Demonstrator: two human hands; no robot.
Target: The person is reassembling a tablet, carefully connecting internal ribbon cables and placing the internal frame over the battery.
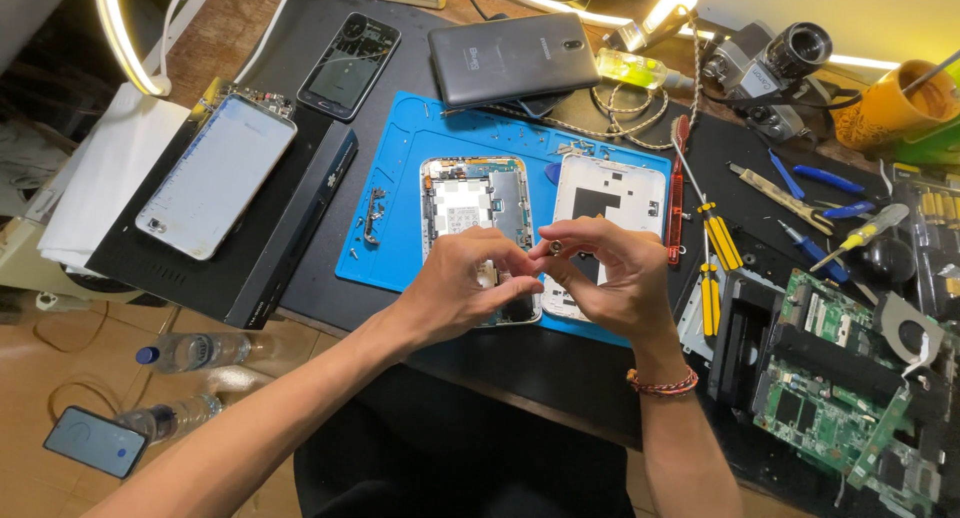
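Brassy and round, a tiny part (553, 247) sits pinched between the fingertips of both hands, held just above the blue mat (400, 178). The left hand (465, 283) curls its fingers inward, thumb and forefinger pressed on the part from its side. Beneath this hand lies an opened tablet (475, 203), its metal shields and white battery exposed inside the pale frame. The right hand (610, 273), a braided band at its wrist, nips the same part from the other side. Behind that hand rests the tablet's white back cover (620, 193), inner face up. Far to its right stands a yellow cup (880, 113) on the surface, contents unclear.
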